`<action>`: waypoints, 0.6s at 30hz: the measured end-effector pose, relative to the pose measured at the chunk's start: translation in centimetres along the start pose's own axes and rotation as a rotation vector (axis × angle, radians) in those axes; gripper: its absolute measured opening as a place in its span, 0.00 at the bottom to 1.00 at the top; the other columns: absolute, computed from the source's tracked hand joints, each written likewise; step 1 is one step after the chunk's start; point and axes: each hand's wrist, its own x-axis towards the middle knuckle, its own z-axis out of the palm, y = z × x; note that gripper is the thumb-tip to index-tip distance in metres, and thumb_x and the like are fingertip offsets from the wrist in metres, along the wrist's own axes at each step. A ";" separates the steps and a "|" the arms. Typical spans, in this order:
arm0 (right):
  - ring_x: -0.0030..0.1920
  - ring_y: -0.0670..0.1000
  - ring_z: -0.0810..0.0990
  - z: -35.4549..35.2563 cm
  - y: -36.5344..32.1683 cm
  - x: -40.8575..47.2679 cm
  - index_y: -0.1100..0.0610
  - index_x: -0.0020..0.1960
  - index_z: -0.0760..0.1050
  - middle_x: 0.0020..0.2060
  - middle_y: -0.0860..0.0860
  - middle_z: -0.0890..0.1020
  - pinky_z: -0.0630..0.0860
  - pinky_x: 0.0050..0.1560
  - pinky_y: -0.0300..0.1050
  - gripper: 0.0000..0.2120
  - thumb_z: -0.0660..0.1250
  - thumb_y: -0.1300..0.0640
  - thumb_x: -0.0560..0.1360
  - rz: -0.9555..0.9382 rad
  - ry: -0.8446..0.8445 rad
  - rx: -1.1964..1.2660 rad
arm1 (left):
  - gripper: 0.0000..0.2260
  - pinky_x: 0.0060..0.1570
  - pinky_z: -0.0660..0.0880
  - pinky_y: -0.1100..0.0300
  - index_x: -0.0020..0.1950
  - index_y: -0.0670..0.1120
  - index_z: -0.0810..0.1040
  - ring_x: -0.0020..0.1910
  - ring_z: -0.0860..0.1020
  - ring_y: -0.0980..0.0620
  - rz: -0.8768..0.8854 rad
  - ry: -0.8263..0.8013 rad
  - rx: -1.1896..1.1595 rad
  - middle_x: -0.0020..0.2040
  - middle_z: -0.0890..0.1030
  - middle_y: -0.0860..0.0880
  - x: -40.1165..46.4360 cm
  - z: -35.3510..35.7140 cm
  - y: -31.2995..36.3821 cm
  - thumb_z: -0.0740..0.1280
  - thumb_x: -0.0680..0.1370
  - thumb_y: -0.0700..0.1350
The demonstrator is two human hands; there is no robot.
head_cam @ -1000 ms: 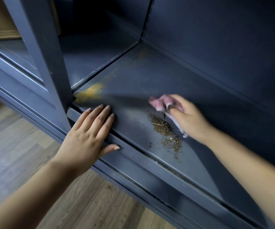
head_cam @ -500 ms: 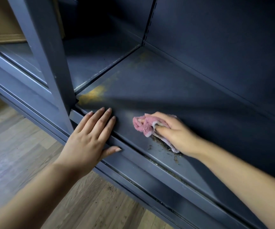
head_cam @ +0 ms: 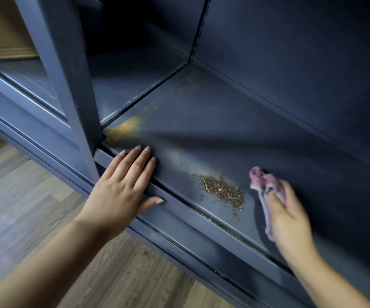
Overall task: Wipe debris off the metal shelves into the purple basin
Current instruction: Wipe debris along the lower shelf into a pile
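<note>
A dark blue-grey metal shelf point(head_cam: 202, 134) fills most of the view, seen from above and in front. On it, near its front edge, lies a small heap of brown debris point(head_cam: 223, 192), dry crumbs and short twig-like bits, with a few loose specks trailing off toward 5 o'clock.

The left hand point(head_cam: 121, 187) lies flat at about 9 o'clock from the heap, well apart from it. Its four fingers are straight and pressed together, resting across the front lip of the shelf with the tips on the shelf floor, and the thumb sticks out sideways along the front rail point(head_cam: 197, 221). It holds nothing.

The right hand point(head_cam: 291, 218) is at about 3 o'clock from the heap, just beside it and not touching it. It is blurred, but its fingers are plainly curled round a pink cloth point(head_cam: 266, 185), which bunches out past the fingertips toward 11 o'clock; a paler strip of the cloth hangs along the thumb side of the palm.

A yellow-orange stain point(head_cam: 124, 130) marks the shelf at 12 o'clock from the left hand, close to the upright post point(head_cam: 68, 85) of the cabinet. Beyond the post a second shelf section point(head_cam: 130, 85) runs off to the left. Below the front rail, at 6 o'clock, is a wooden floor point(head_cam: 46, 218) with a few dark crumbs on it.

The purple basin is not in view.
</note>
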 end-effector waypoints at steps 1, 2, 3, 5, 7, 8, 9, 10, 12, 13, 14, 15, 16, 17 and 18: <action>0.40 0.50 0.77 1.0 -0.2 -0.4 0.50 0.59 0.74 0.48 0.52 0.81 0.76 0.34 0.35 0.17 0.60 0.46 0.73 -0.026 0.012 -0.042 | 0.31 0.72 0.52 0.49 0.69 0.36 0.64 0.69 0.63 0.39 0.002 -0.001 -0.001 0.68 0.71 0.34 0.0 0.0 0.0 0.47 0.81 0.62; 0.44 0.52 0.79 2.2 -0.6 -0.7 0.50 0.60 0.74 0.50 0.52 0.81 0.77 0.42 0.42 0.23 0.56 0.42 0.69 -0.067 0.020 -0.082 | 0.31 0.72 0.52 0.49 0.69 0.36 0.63 0.69 0.63 0.39 0.004 -0.002 -0.003 0.68 0.71 0.34 0.0 0.0 0.0 0.47 0.81 0.62; 0.49 0.53 0.79 3.5 -1.2 -0.8 0.50 0.60 0.74 0.52 0.51 0.81 0.76 0.51 0.47 0.26 0.53 0.42 0.67 -0.106 0.042 -0.110 | 0.31 0.72 0.52 0.49 0.70 0.36 0.63 0.70 0.63 0.39 0.004 -0.003 -0.005 0.68 0.71 0.34 0.0 0.0 0.0 0.47 0.81 0.62; 0.56 0.53 0.77 6.2 -2.6 -1.0 0.52 0.60 0.75 0.53 0.49 0.81 0.70 0.61 0.51 0.24 0.52 0.48 0.69 -0.160 0.087 -0.115 | 0.31 0.72 0.52 0.49 0.70 0.36 0.63 0.70 0.63 0.39 0.003 -0.003 -0.001 0.68 0.71 0.34 0.0 0.0 0.0 0.47 0.82 0.62; 0.57 0.51 0.77 8.7 -4.3 -1.3 0.49 0.57 0.76 0.49 0.42 0.79 0.70 0.62 0.54 0.20 0.53 0.54 0.70 -0.196 0.093 -0.053 | 0.31 0.72 0.52 0.49 0.69 0.36 0.63 0.69 0.63 0.39 0.002 -0.004 0.005 0.68 0.71 0.34 0.0 0.0 0.0 0.46 0.82 0.62; 0.56 0.48 0.76 9.6 -4.8 -1.4 0.44 0.54 0.75 0.45 0.36 0.77 0.72 0.60 0.56 0.17 0.53 0.53 0.71 -0.204 0.063 -0.028 | 0.31 0.72 0.51 0.49 0.69 0.36 0.63 0.70 0.63 0.39 -0.001 -0.008 0.006 0.68 0.71 0.34 0.0 0.0 0.0 0.46 0.82 0.62; 0.54 0.45 0.76 10.2 -5.2 -1.2 0.39 0.50 0.72 0.42 0.32 0.75 0.73 0.57 0.57 0.14 0.52 0.52 0.71 -0.206 0.017 -0.025 | 0.32 0.72 0.51 0.49 0.70 0.36 0.63 0.70 0.63 0.40 -0.004 -0.010 0.006 0.68 0.71 0.34 0.0 0.0 0.0 0.46 0.82 0.62; 0.50 0.43 0.77 10.6 -5.5 -0.9 0.39 0.46 0.70 0.39 0.32 0.75 0.75 0.55 0.55 0.11 0.52 0.50 0.72 -0.196 -0.033 -0.014 | 0.32 0.72 0.51 0.49 0.70 0.35 0.64 0.70 0.63 0.40 -0.007 -0.013 0.006 0.68 0.71 0.35 0.0 0.1 0.1 0.46 0.82 0.62; 0.41 0.39 0.77 10.1 -6.1 0.2 0.43 0.43 0.71 0.36 0.35 0.78 0.73 0.52 0.45 0.07 0.55 0.48 0.75 -0.143 -0.111 0.105 | 0.34 0.72 0.51 0.49 0.69 0.34 0.67 0.70 0.64 0.40 -0.012 -0.018 0.001 0.68 0.71 0.35 -0.1 0.1 0.0 0.46 0.82 0.62; 0.40 0.36 0.77 9.5 -6.6 0.9 0.46 0.44 0.72 0.39 0.37 0.79 0.72 0.51 0.39 0.06 0.58 0.51 0.77 -0.123 -0.141 0.212 | 0.34 0.72 0.51 0.50 0.69 0.33 0.68 0.70 0.64 0.40 -0.013 -0.021 -0.001 0.68 0.71 0.35 -0.1 0.1 -0.1 0.46 0.82 0.62; 0.39 0.34 0.78 8.8 -7.2 1.7 0.49 0.46 0.73 0.41 0.40 0.80 0.70 0.48 0.33 0.08 0.58 0.58 0.80 -0.107 -0.168 0.326 | 0.35 0.72 0.51 0.50 0.69 0.33 0.68 0.70 0.63 0.40 -0.015 -0.022 -0.001 0.69 0.70 0.36 -0.1 0.0 -0.2 0.45 0.81 0.62; 0.37 0.33 0.78 8.1 -8.0 2.6 0.53 0.50 0.72 0.42 0.45 0.79 0.70 0.45 0.28 0.10 0.56 0.65 0.80 -0.099 -0.194 0.422 | 0.35 0.73 0.52 0.50 0.70 0.33 0.66 0.71 0.62 0.41 -0.015 -0.023 0.000 0.70 0.68 0.36 -0.1 0.0 -0.4 0.45 0.81 0.63; 0.34 0.33 0.79 7.4 -8.8 3.6 0.59 0.52 0.71 0.41 0.47 0.78 0.70 0.41 0.25 0.10 0.53 0.70 0.80 -0.102 -0.238 0.491 | 0.35 0.73 0.51 0.50 0.71 0.33 0.64 0.72 0.61 0.42 -0.015 -0.023 0.000 0.71 0.66 0.36 -0.1 -0.1 -0.5 0.45 0.81 0.63; 0.32 0.34 0.79 7.0 -9.5 4.6 0.63 0.54 0.69 0.40 0.49 0.77 0.71 0.37 0.24 0.11 0.51 0.72 0.79 -0.117 -0.297 0.502 | 0.35 0.73 0.51 0.50 0.71 0.33 0.62 0.72 0.60 0.42 -0.017 -0.021 0.000 0.72 0.63 0.37 -0.1 -0.1 -0.6 0.45 0.81 0.63; 0.32 0.35 0.80 7.0 -10.2 5.5 0.65 0.55 0.68 0.40 0.51 0.77 0.71 0.36 0.24 0.11 0.50 0.74 0.79 -0.141 -0.369 0.491 | 0.36 0.73 0.51 0.50 0.71 0.33 0.62 0.73 0.59 0.42 -0.023 -0.018 0.000 0.72 0.62 0.37 -0.1 -0.1 -0.7 0.45 0.81 0.63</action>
